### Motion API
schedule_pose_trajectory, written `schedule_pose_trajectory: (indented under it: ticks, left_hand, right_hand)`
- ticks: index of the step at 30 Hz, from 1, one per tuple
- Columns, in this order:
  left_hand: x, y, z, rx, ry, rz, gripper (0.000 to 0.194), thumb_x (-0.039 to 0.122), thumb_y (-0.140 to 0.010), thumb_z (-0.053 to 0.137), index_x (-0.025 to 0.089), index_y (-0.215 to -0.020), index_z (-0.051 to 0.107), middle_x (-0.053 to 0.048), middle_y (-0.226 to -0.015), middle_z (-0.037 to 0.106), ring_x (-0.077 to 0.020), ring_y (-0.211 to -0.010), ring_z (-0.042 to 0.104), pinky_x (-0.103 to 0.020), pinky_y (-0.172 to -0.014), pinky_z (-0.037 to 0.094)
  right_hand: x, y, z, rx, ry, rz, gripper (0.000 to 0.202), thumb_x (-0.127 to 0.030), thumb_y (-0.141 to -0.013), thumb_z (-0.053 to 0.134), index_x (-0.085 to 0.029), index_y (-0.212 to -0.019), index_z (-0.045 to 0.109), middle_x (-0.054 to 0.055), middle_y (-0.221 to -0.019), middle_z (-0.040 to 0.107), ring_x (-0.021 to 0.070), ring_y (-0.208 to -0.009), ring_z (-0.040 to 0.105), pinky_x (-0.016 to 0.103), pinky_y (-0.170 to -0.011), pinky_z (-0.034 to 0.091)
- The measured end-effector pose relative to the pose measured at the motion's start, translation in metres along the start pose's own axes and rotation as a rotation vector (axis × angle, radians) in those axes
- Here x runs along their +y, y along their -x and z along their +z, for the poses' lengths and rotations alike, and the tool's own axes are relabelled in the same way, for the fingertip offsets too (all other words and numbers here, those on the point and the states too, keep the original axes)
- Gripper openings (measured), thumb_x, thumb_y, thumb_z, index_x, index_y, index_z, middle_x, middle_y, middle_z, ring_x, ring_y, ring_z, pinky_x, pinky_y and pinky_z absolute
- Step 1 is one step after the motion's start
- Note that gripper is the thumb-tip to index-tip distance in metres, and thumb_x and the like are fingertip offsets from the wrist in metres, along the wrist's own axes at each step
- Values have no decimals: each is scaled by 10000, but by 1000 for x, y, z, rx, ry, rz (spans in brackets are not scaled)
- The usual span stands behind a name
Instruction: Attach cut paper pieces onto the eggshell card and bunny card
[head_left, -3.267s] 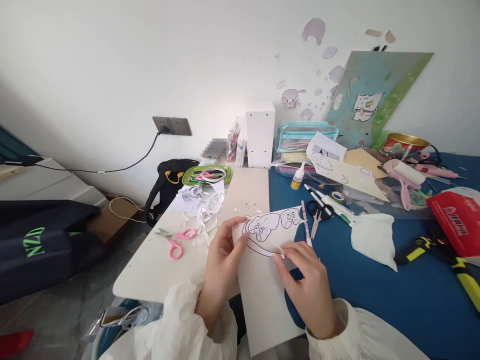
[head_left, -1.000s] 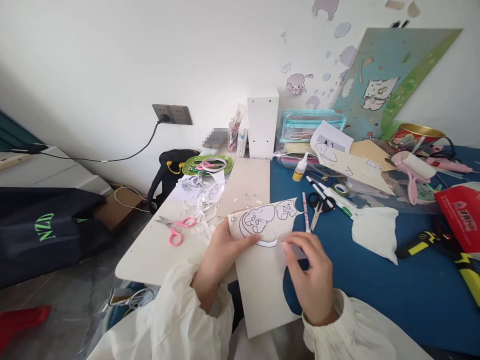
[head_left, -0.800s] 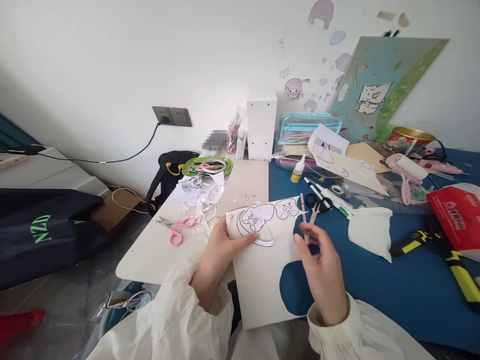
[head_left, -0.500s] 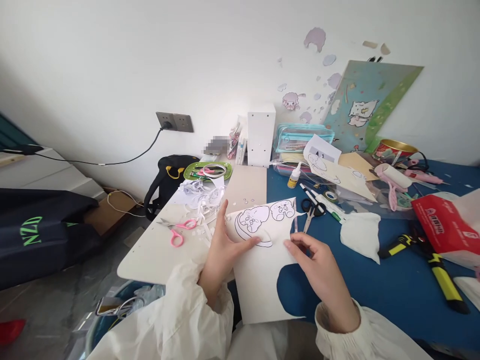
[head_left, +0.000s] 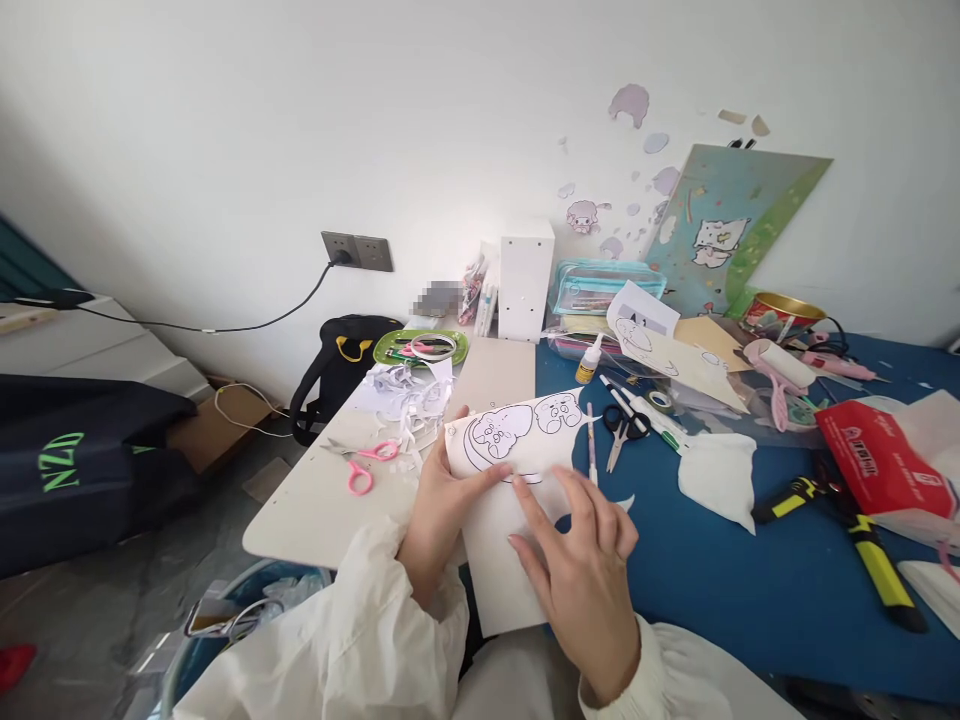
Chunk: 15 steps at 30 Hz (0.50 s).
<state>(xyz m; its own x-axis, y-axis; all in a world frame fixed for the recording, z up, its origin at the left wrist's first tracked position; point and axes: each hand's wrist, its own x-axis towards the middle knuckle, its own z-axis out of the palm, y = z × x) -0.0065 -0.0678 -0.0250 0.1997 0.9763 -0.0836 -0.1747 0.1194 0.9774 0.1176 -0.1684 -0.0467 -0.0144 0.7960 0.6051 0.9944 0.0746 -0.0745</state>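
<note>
A white paper sheet [head_left: 496, 572] with black outlines of cartoon figures along its upper part is in front of me, with a curved cut-out on its right side. My left hand [head_left: 442, 505] grips its left side, thumb on top and fingers mostly hidden behind. Over the sheet's lower right part is my right hand [head_left: 589, 565], its fingers apart and holding nothing. The right index fingertip is at the edge of the drawing, near my left thumb; whether it touches the paper I cannot tell. Black-handled scissors [head_left: 628, 422] lie just beyond, beside a thin pen [head_left: 591, 440].
Pink scissors [head_left: 360, 478] and paper scraps [head_left: 409, 395] lie on the pale board at left. A glue bottle [head_left: 589, 360] stands behind the sheet. To the right are yellow-black pliers [head_left: 885, 570], a red packet [head_left: 874, 455] and a white pad [head_left: 718, 475]. A bin [head_left: 180, 670] stands low left.
My right hand has let go of the sheet's right edge and moved left over it, fingers spreading. The sheet's upper part now curves back more. My left hand keeps its hold.
</note>
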Motion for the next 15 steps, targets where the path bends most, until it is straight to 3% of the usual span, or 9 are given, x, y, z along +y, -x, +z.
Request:
schedule_pose_trajectory:
  ticks: [4, 8, 12, 15]
  left_hand:
    - [1, 1, 0, -85, 111, -84, 448, 327, -717, 762, 170, -1115, 631, -127, -1167, 681, -292, -1012, 664, -355, -785, 566]
    - [3, 1, 1, -134, 160, -153, 375, 359, -758, 724, 170, -1076, 665, -116, -1079, 722, -279, -890, 705, -356, -734, 576]
    - [3, 1, 1, -154, 173, -155, 360, 355, -784, 703, 182, -1098, 668, -101, -1065, 729, -261, -875, 709, -344, -747, 573]
    - [2, 2, 1, -165, 170, -143, 334, 339, -789, 703, 184, -1084, 674, -91, -1062, 731, -248, -880, 708, -340, -774, 569]
  right_hand:
    - [12, 1, 6, -22, 36, 78, 511, -433, -883, 526, -305, -1374, 462, 189, -1495, 282, 447, -1341, 261, 633, -943, 278]
    - [23, 2, 6, -57, -22, 162, 543, -424, -900, 491, -318, -1420, 377, 163, -1549, 179, 437, -1377, 204, 646, -956, 269]
    - [23, -3, 5, -49, -117, 242, 519, -396, -916, 467, -331, -1418, 355, 140, -1543, 214, 407, -1370, 241, 626, -955, 293]
    - [20, -10, 4, 81, -236, 396, 597, -456, -875, 523, -233, -1398, 341, 192, -1437, 383, 373, -1307, 360, 587, -967, 319]
